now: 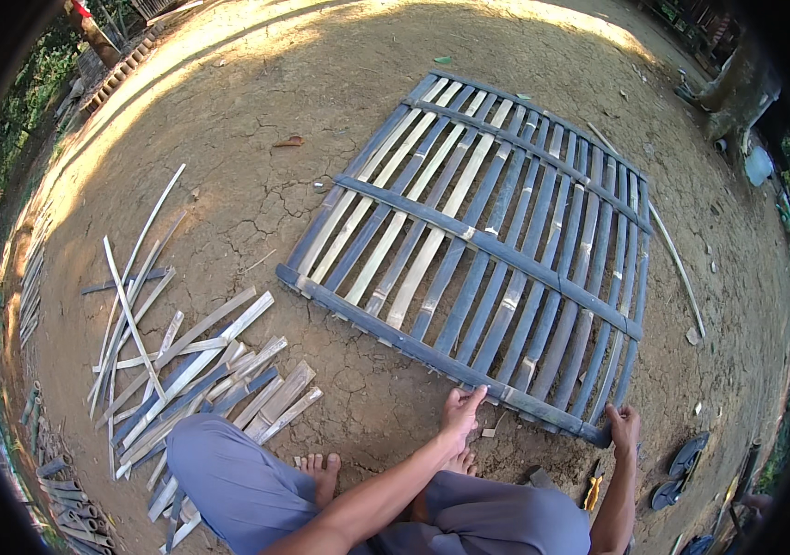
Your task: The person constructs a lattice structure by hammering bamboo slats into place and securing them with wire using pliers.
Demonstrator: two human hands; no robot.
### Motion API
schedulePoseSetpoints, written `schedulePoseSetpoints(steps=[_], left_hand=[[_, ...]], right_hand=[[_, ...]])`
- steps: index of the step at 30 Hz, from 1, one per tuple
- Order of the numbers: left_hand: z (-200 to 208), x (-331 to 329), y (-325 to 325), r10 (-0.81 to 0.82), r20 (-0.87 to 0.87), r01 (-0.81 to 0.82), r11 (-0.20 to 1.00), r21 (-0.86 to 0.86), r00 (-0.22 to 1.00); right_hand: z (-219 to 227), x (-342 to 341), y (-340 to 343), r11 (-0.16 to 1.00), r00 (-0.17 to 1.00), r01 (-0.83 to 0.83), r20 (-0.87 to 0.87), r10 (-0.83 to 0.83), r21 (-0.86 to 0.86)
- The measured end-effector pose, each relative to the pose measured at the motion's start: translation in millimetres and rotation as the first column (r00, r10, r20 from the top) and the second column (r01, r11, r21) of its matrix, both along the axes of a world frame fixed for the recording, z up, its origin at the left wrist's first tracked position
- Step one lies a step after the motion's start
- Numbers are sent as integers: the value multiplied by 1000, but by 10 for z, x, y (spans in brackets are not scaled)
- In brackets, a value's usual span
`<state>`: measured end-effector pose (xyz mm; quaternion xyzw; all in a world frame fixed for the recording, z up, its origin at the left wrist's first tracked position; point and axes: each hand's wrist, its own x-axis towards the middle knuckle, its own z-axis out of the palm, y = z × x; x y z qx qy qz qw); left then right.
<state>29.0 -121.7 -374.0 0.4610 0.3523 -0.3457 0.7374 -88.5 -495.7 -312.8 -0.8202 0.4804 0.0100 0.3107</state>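
A large bamboo slat panel [496,242] lies on the bare ground in front of me, its dark and pale slats running between crosswise rails. My left hand [461,413] grips the near rail right of its middle, with one finger pointing along the top. At the near right corner, my right hand [623,427] is closed round the rail's end. The undersides of both grips are hidden. Below the right hand, a tool with a yellow handle [592,493] lies beside my right knee.
A loose heap of split bamboo strips [201,370] lies to my left, reaching my knee. Dark sandals [681,469] rest at the right. A long thin strip [679,268] lies beyond the panel's right side. Cut bamboo poles [71,499] are stacked at lower left; a tree trunk [737,92] stands far right.
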Motion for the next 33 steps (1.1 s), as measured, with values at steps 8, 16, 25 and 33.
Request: schedulePoseSetpoints(steps=[8, 16, 25, 33], left_hand=[[536, -195, 178, 358, -137, -372, 923, -94, 924], [802, -496, 111, 500, -113, -512, 832, -212, 859], [1603, 137, 646, 398, 144, -390, 917, -76, 906], [1863, 523, 1737, 388, 386, -464, 877, 123, 837]], right_hand=[[597, -162, 1288, 885, 970, 3, 213, -116, 465], [964, -88, 1801, 831, 946, -46, 292, -143, 555], [1415, 50, 2191, 652, 869, -333, 490, -68, 681], [1166, 766, 1529, 559, 810, -526, 578, 100, 641]])
